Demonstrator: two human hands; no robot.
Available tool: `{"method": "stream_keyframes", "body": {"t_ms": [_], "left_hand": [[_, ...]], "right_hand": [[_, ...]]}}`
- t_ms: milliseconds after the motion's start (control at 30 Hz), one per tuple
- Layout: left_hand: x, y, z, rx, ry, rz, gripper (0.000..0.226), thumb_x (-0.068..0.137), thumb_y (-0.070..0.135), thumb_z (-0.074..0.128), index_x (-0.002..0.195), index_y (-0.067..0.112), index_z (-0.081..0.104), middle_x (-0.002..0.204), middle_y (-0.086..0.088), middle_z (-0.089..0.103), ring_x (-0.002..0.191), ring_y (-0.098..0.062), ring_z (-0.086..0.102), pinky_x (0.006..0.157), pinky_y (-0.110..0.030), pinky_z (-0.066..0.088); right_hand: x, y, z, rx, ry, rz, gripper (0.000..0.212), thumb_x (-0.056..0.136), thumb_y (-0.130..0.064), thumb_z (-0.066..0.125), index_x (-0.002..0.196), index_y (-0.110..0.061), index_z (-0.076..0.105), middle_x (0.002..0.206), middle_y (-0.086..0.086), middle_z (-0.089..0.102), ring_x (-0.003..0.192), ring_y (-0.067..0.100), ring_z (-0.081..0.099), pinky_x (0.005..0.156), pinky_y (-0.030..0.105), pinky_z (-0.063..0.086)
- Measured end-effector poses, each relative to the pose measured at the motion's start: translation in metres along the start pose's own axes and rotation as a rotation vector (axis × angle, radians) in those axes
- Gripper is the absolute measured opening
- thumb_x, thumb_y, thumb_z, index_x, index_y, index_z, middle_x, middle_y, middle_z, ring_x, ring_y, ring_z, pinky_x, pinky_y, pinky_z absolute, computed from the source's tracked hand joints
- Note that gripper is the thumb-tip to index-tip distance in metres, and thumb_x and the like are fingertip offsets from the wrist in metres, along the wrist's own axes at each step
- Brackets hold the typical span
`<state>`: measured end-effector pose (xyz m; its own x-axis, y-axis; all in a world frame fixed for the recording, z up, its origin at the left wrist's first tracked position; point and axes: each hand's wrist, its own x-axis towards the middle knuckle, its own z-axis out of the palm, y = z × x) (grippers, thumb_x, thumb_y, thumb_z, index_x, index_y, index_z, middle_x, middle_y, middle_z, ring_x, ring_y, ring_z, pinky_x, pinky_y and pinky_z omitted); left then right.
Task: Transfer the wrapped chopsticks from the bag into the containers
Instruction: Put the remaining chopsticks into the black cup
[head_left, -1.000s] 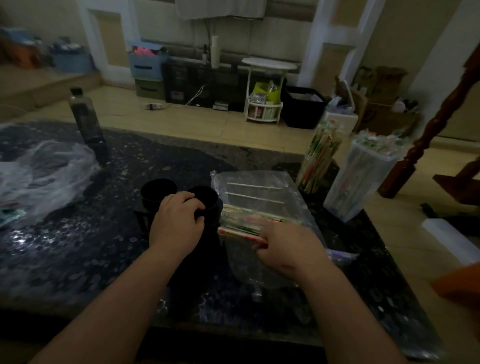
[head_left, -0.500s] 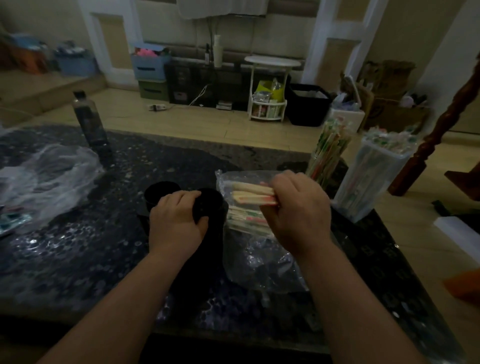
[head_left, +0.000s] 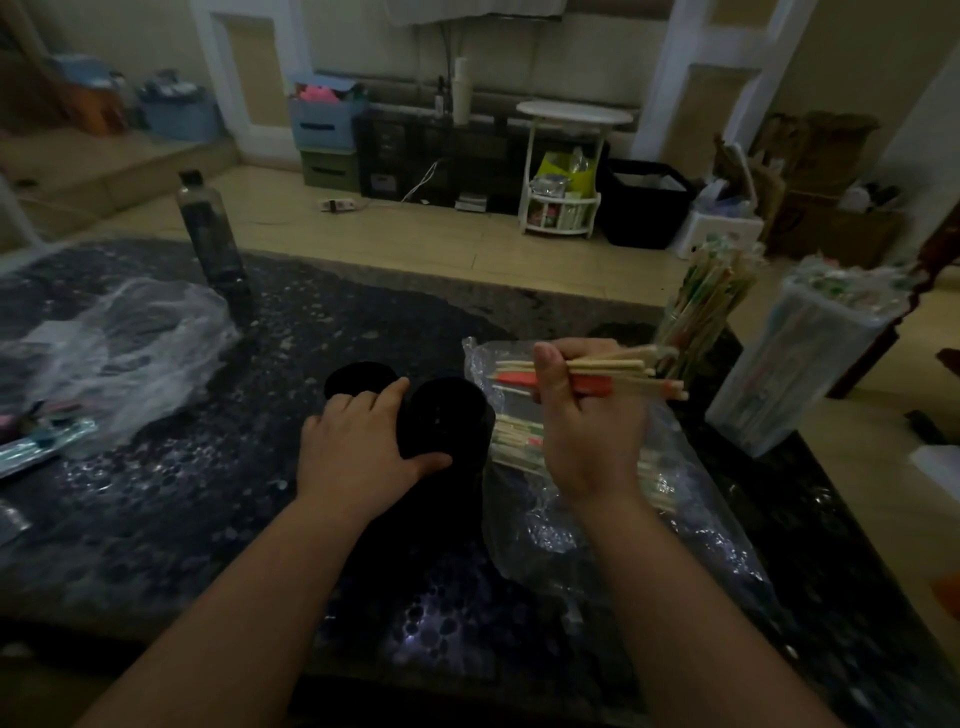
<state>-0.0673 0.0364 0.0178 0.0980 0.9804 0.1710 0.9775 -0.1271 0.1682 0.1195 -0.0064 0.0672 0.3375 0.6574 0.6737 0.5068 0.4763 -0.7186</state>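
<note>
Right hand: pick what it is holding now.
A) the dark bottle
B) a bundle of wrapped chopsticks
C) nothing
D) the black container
B: the right hand grips a bundle of wrapped chopsticks above the clear bag, while the left hand holds the black container.

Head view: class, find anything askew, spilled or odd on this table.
Nothing is spilled or broken. Chopsticks in the clear cup lean sideways, and the bundle in the right hand has uneven ends.
</note>
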Motion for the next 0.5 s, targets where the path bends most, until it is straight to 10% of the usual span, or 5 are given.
{"method": "stream_keyframes", "body": {"t_ms": [167,500], "left_hand": [[0.0,0.006,0.0,0.019,-0.01,0.012,0.094,0.07,0.086,0.047,0.148,0.037,0.025,0.131,0.004,0.049,0.122,-0.024,0.042,0.095,-0.044,0.034],[0.0,0.01,-0.001,0.007,-0.008,-0.014,0.09,0.071,0.084,0.051,0.144,0.038,0.028,0.134,0.003,0.048,0.125,-0.025,0.04,0.098,-0.046,0.032]], "right_hand": [[-0.004,0.009,0.012,0.082,-0.063,0.227,0.022,0.094,-0.038,0.062,0.073,-0.033,0.064,0.065,-0.007,0.066,0.065,0.013,0.066,0.064,0.039,0.054],[-0.01,0.022,0.026,0.045,-0.351,0.597,0.025,0.086,-0.024,0.074,0.107,-0.019,0.062,0.087,-0.007,0.065,0.078,0.004,0.061,0.072,0.023,0.051]]}}
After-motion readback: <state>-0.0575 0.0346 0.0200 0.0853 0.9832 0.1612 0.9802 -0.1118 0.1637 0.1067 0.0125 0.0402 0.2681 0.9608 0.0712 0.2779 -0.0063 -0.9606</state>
